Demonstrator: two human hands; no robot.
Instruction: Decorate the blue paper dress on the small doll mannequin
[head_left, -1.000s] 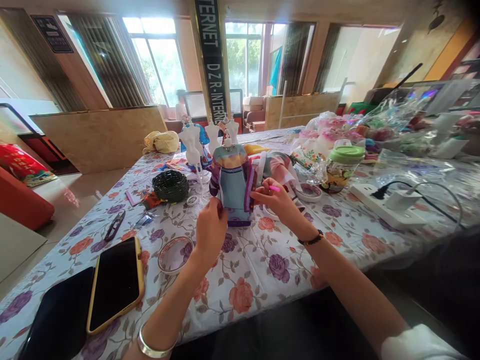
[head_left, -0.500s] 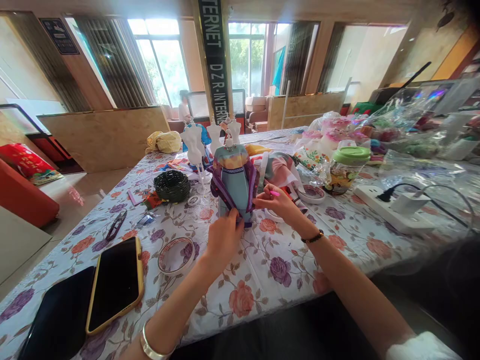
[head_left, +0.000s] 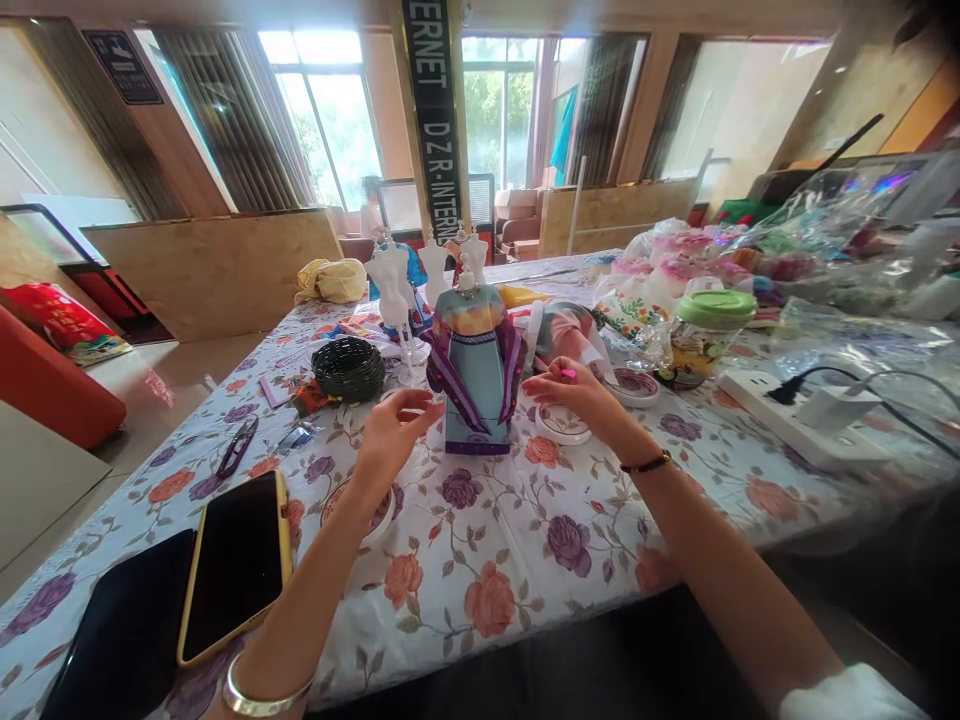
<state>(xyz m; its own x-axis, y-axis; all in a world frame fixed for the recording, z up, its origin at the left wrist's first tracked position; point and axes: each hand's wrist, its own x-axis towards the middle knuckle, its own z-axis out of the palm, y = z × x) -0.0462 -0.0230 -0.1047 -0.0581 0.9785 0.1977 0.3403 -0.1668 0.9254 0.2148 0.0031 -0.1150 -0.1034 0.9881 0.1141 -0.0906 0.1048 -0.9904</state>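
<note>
A miniature dress form wears a light blue gown point(head_left: 478, 375) with a yellow-orange top and purple trim bands that meet in a V at the front. It stands upright on the table in front of me. My left hand point(head_left: 397, 425) is at the gown's left side, its fingers curved and apart, with nothing visible in them. To the right of the gown is my right hand point(head_left: 574, 400), fingertips close to the purple edge. Between its bent fingers shows a small pink stick-like thing point(head_left: 568, 373); the rest of it is hidden.
Bare white dress forms point(head_left: 391, 285) stand behind the gown. A dark woven basket point(head_left: 348, 368), thread snips point(head_left: 238, 447) and two phones point(head_left: 234, 570) lie on the left. On the right are tape rolls point(head_left: 562, 425), a green-lidded jar point(head_left: 709, 335) and a power strip point(head_left: 799, 425).
My left hand has let go of the gown's lower front and moved left. My right hand has drawn slightly right, away from the purple trim, keeping the pink thing.
</note>
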